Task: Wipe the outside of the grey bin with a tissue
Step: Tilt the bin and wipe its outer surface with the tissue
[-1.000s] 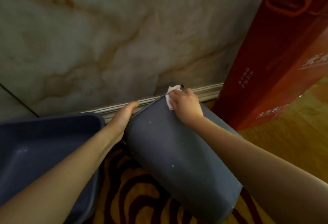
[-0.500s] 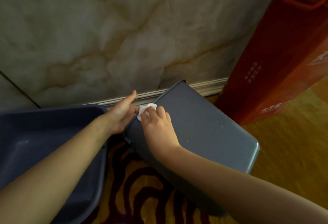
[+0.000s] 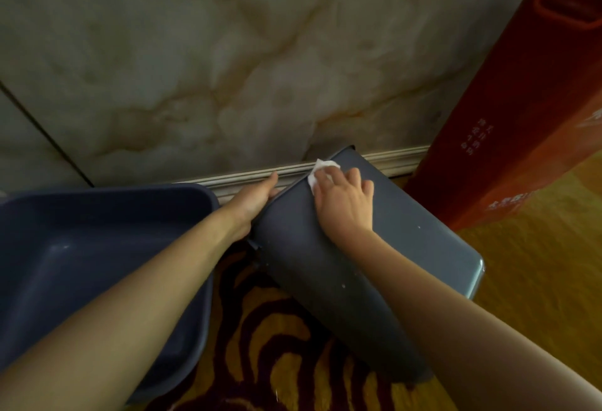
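Note:
The grey bin [image 3: 407, 241] lies tilted on its side on the carpet, its far end near the skirting board and its flat end toward the right. My right hand [image 3: 345, 202] presses a white tissue [image 3: 321, 171] against the bin's upper side close to the far edge. My left hand [image 3: 257, 199] holds the bin's left edge, fingers stretched along it. Small pale specks dot the bin's side.
A dark blue plastic tub [image 3: 97, 247] sits at the left against my left arm. A tall red carton [image 3: 521, 117] leans at the right by the marble wall [image 3: 228, 68]. Patterned yellow and maroon carpet [image 3: 277, 361] covers the floor.
My right hand slid the tissue from the bin's left edge up and right toward its far edge. The left hand kept its hold on the bin's left edge.

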Action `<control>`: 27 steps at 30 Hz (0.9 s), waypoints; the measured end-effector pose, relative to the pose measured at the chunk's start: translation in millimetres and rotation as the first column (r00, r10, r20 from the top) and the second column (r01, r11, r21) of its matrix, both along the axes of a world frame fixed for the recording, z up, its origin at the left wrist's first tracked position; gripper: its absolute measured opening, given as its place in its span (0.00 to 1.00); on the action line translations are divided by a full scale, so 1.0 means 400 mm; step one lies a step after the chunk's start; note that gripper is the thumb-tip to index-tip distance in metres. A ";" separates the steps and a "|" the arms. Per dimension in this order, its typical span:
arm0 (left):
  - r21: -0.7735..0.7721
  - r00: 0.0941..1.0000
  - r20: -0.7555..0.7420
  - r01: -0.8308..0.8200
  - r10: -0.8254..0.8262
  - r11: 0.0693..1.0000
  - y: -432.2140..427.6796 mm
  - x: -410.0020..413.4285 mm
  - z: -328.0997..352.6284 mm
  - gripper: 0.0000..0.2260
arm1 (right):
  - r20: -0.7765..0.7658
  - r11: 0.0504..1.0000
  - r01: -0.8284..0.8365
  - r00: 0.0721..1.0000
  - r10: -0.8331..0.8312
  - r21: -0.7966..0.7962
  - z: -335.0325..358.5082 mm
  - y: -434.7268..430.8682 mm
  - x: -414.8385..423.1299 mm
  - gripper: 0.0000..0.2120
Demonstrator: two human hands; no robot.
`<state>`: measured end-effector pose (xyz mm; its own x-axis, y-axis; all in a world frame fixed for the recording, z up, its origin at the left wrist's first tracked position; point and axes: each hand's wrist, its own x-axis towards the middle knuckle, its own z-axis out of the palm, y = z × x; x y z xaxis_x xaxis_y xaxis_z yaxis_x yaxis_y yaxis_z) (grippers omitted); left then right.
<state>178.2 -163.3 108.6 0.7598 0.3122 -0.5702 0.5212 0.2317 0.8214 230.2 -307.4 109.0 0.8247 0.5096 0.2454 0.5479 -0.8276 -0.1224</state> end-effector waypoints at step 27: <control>-0.254 0.982 0.005 0.185 -0.190 0.949 0.025 -0.010 0.003 0.37 | 0.173 0.878 -0.449 0.863 0.474 -0.165 0.011 -0.094 -0.177 0.15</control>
<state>174.4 -153.3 109.7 0.7791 0.0096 -0.6268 0.5900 0.3269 0.7383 159.5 -345.1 113.2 0.4265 0.8545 0.2966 0.8729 -0.4747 0.1125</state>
